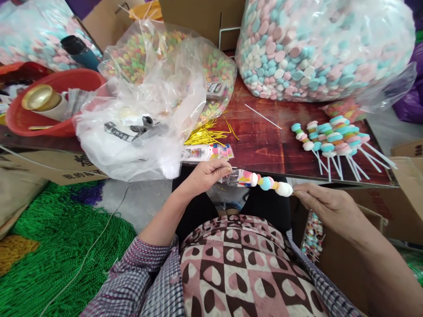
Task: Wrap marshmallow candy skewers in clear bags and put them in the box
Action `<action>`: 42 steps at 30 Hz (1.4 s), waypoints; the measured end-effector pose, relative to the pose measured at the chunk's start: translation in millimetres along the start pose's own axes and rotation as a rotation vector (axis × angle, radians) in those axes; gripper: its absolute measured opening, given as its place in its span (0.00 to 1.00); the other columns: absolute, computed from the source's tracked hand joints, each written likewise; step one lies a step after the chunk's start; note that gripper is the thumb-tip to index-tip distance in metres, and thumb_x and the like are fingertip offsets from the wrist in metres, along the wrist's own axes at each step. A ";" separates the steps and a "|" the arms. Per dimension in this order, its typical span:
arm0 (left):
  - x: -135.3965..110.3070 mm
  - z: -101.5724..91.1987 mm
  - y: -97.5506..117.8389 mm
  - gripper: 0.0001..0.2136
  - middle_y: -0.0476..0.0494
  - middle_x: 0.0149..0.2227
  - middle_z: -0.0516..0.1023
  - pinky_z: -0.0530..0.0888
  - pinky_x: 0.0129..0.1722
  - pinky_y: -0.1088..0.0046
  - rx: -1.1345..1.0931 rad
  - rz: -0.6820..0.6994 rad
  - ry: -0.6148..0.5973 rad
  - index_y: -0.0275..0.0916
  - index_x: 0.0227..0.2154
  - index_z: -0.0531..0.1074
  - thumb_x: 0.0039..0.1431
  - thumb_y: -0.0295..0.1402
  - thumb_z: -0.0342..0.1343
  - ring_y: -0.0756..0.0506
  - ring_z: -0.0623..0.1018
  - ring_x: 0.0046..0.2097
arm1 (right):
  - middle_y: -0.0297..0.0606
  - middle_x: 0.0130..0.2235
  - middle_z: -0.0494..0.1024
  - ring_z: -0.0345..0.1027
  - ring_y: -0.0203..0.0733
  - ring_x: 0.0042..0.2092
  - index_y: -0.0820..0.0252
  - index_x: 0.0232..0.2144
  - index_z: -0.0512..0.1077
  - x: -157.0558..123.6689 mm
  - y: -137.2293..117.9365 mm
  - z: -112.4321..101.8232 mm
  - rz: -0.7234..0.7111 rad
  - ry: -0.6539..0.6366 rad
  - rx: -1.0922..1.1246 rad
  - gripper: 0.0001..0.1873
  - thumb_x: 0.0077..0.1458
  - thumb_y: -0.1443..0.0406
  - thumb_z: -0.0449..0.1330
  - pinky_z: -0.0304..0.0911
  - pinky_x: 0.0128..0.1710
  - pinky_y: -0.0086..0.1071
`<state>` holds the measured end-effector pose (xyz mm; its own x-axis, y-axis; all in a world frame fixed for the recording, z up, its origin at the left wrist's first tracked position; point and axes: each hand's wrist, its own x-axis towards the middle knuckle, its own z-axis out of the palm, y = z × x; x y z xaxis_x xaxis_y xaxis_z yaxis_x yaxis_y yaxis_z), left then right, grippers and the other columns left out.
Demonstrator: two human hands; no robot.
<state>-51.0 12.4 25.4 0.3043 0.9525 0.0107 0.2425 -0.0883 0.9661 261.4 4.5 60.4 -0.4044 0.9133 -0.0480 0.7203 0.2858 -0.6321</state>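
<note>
Head view: a candy skewer is hanging roughly level in the air between both hands, above the lap and just off the near edge of the counter. White, blue and pink marshmallows are alternating with yellow-orange pieces along it. A clear printed wrapper is meeting its left end and apparently covering part of the pink-white piece there; exact overlap unclear.

Left hand: thumb and fingers are closing together on the wrapper's far end. Right hand: fingertips are pinching at the skewer's other end, beside a white marshmallow; the stick itself is mostly hidden.

On the counter, printed wrappers are lying flat just beyond the left hand, with gold ties bunching behind them. A single white stick is lying diagonally farther back. To the right, unwrapped skewers are resting in a pile, sticks pointing toward the near edge.

Behind these, a large clear bag of marshmallows is standing; left of it, a bag of coloured rings is sitting behind a crumpled plastic bag. A red basin is holding a gold bowl. Green cords are heaping at lower left.
</note>
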 end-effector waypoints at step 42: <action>5.9 1.7 -1.1 0.12 0.49 0.29 0.75 0.69 0.36 0.74 -0.178 -0.080 0.032 0.38 0.30 0.77 0.58 0.42 0.59 0.50 0.72 0.32 | 0.34 0.25 0.77 0.67 0.37 0.25 0.54 0.31 0.80 4.6 17.7 41.5 0.086 0.030 0.353 0.18 0.54 0.48 0.61 0.61 0.24 0.30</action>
<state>-47.9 17.6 23.9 0.2599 0.9636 -0.0629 0.0976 0.0386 0.9945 248.9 1.6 16.8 -0.3307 0.9391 -0.0934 0.5102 0.0946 -0.8548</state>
